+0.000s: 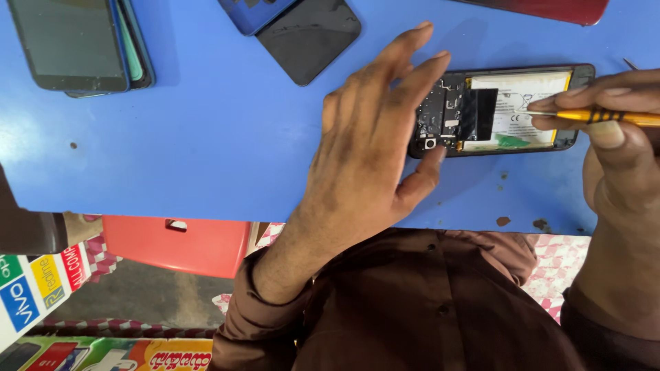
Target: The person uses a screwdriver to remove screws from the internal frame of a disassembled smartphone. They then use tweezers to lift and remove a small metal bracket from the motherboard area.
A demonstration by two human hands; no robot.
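An opened black phone point(505, 110) lies on the blue table point(206, 137) with its back off, showing a dark circuit board and a white battery. My left hand point(375, 137) rests beside its left end, fingers spread over the board and thumb touching the near corner. My right hand point(608, 130) is at the phone's right end, pinching a yellow-and-black screwdriver point(605, 117) whose thin metal tip lies over the battery.
Two stacked phones point(75, 45) lie at the table's far left. A blue phone and a dark back panel point(306, 31) sit at the top middle, a red phone cover point(550, 8) at top right. A red plastic stool point(179, 244) stands below the table edge.
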